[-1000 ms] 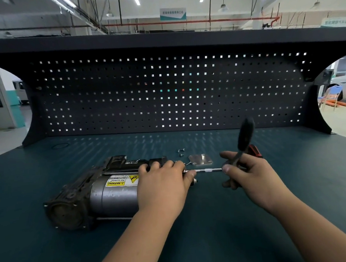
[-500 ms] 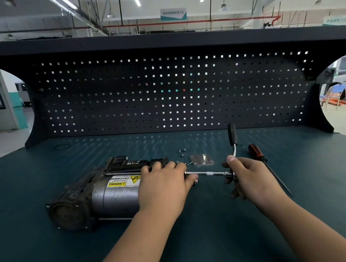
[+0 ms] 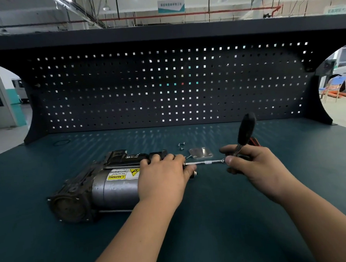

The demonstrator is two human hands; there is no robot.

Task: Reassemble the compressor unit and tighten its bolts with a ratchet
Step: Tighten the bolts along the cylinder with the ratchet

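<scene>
The bolt-tightening step seems in hand: the left hand (image 3: 163,178) grips the right end of the compressor (image 3: 110,187) lying on the bench (image 3: 234,218), and the right hand (image 3: 257,166) clasps the ratchet (image 3: 246,130), which I judge next needs a steady swing.

Grimy grey compressor unit (image 3: 114,187) on its side, ratchet (image 3: 207,162) extension at its right end, handle nearly upright.

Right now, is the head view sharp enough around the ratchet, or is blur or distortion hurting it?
Head view: the ratchet is motion-blurred at its black handle; its extension bar and the warning label on the compressor are sharp; wide-angle stretch exaggerates the forearms; light glints through the pegboard holes.
</scene>
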